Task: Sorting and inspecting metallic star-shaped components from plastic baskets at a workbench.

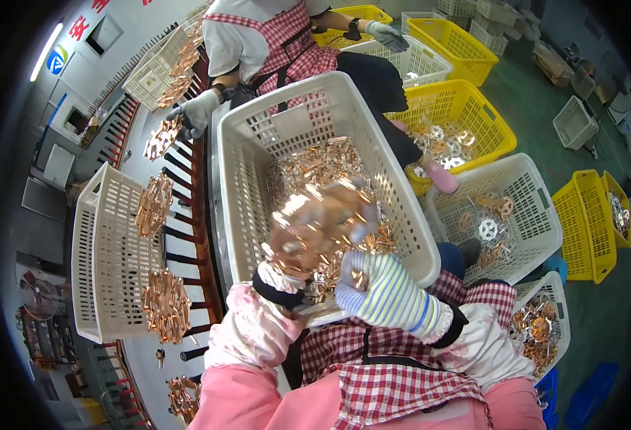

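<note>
Gripping a blurred cluster of copper parts (315, 218), left hand (294, 247) lifts it over the white basket (394, 193) at 12 o'clock; right hand (380, 287), in a striped glove, is fisted on a few loose pieces at 5 o'clock, likely to catch drop-offs.

Place: a factory workshop, a sorting line for small metal parts.
Containers: white mesh baskets (315, 122) and yellow crates (466, 107) heaped with copper-coloured stampings (315, 168).
Floor: green-painted (545, 136).
People: a co-worker (272, 36) in checked apron and work gloves.
</note>
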The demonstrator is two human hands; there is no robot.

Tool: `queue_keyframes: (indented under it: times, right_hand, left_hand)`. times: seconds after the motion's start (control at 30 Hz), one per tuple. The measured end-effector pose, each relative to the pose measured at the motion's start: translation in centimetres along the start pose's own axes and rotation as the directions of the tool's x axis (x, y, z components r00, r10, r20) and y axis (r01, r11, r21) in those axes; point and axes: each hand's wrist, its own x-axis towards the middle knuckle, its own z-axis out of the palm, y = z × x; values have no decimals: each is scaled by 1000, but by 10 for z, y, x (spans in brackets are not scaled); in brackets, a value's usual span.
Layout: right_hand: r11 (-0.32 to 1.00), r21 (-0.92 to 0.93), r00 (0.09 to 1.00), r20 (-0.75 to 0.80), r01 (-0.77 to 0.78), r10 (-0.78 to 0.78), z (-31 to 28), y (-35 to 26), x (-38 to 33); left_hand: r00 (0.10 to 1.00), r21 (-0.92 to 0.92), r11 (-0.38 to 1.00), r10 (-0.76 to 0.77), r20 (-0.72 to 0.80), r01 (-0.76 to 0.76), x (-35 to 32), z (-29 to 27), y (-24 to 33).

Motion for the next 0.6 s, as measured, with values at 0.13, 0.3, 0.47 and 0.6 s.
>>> queue_keyframes:
  times: [0.13,0.3,0.47,0.6]
  right_hand:
    - [990,-143,993,-115,-17,0,2,-20,2]
    - [976,-146,978,-107,163,-180,13,-5,14]
    - [902,-391,965,-105,181,-240,15,-4,12]
    - [900,-405,966,-122,163,-229,15,-1,15]
  left_hand:
    - [983,-350,936,93,159,-32,8,-18,10]
    - [994,-183,979,95,45,-85,7,8,-1]
    - [997,-100,992,75,7,-74,-4,-35,-41]
    - [991,-48,994,-95,95,100,3,-13,-21]
